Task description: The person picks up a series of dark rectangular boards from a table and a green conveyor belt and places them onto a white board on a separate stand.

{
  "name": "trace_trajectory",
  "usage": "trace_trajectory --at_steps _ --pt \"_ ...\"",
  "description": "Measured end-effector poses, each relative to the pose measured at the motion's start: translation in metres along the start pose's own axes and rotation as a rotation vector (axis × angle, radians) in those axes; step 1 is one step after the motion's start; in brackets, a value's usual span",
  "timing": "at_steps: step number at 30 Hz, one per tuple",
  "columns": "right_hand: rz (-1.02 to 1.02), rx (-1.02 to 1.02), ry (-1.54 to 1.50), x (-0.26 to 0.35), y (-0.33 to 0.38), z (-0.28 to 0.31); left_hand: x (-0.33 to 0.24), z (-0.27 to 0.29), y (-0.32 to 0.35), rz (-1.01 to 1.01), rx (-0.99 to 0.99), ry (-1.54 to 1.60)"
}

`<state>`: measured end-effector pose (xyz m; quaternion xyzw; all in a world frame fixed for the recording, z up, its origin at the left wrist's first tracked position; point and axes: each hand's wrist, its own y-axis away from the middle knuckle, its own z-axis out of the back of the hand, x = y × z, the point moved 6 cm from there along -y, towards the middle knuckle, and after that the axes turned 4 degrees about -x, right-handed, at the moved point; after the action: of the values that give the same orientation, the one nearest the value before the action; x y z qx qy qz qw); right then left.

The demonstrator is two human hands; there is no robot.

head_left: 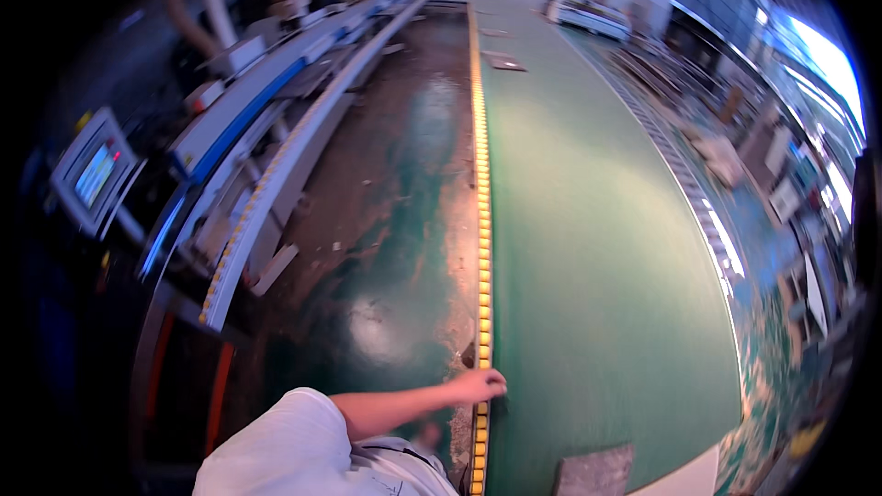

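Observation:
My left hand (478,386) reaches from the lower left across a row of yellow rollers (483,276), its fingers loosely curled. Nothing shows between them. The fingertips are over the near-left edge of a long green conveyor belt (588,248); whether they touch it I cannot tell. A grey-brown flat panel piece (594,472) lies on the belt at its near end, to the right of this hand. Beside my white shirt, a blurred skin-coloured patch (427,434) may be my right hand; its fingers cannot be made out.
At left, a long machine with a blue beam (248,106) runs into the distance, with a control screen (96,174) on a post. A small flat panel (504,62) lies far along the belt. Stacked boards (648,73) stand right of the belt, over a dusty green floor (386,312).

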<state>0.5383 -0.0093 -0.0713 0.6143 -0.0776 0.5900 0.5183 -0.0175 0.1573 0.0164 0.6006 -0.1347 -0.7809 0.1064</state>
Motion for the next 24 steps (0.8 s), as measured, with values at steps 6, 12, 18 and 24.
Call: trace_trajectory --at_steps 6,12,18,24 --pt "0.058 0.143 0.247 0.034 0.065 -0.093 0.112 0.137 0.082 0.343 -0.282 0.517" --pt "0.262 0.441 0.529 0.07 0.196 -0.249 0.119 0.19 0.185 0.292 -0.088 0.722" --pt "0.926 1.042 0.583 0.022 0.509 -0.482 0.208 0.325 0.331 0.189 -0.743 0.797" --pt "0.727 1.58 0.904 -0.186 0.767 -0.551 0.366 0.44 0.561 0.429 -1.651 0.796"
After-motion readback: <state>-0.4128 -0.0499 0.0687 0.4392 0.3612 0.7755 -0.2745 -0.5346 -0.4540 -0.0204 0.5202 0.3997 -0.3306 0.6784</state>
